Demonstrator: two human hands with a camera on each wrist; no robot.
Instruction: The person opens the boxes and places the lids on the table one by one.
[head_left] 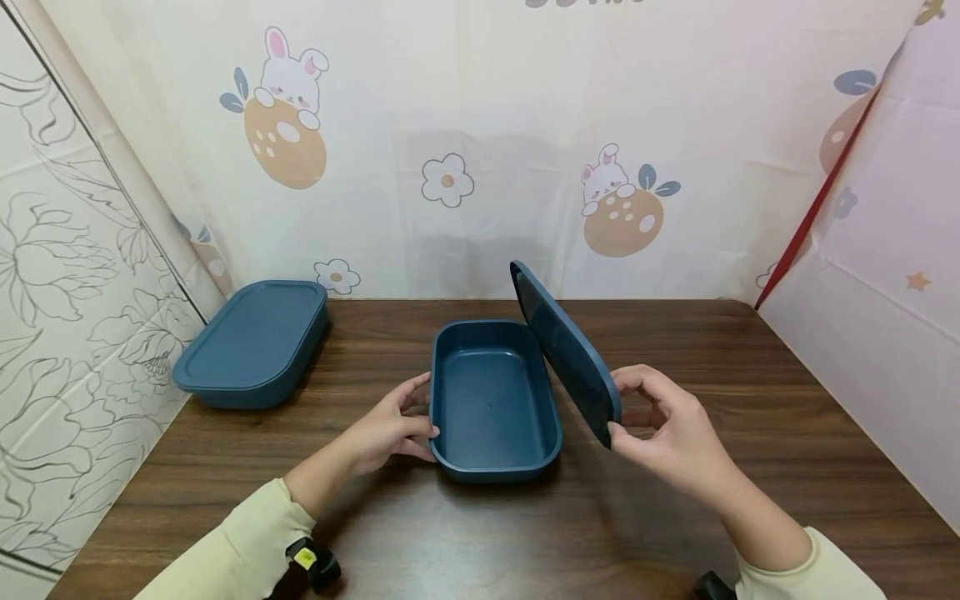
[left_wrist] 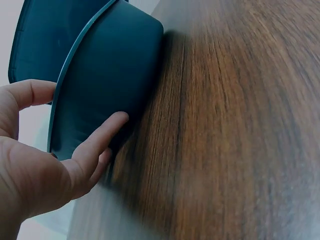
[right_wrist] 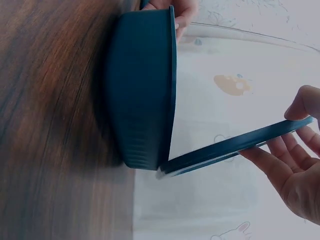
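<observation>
A dark blue rectangular food container [head_left: 491,417] with rounded corners sits uncovered on the table, its inside bare. My left hand [head_left: 386,433] holds its left side, the thumb over the rim and the fingers along the outer wall [left_wrist: 115,55]. Tilted steeply above the container's right side is its matching lid [head_left: 562,342]. In my right hand [head_left: 671,425] the lid's near end is pinched between thumb and fingers. The right wrist view shows the lid's far end right at the container's far rim, while the near end is raised well away.
Another blue container [head_left: 251,342], with its lid on, stands at the back left of the wooden table [head_left: 390,533]. Behind the table hangs a curtain [head_left: 517,225] printed with rabbits and flowers. Patterned cloth also borders both sides.
</observation>
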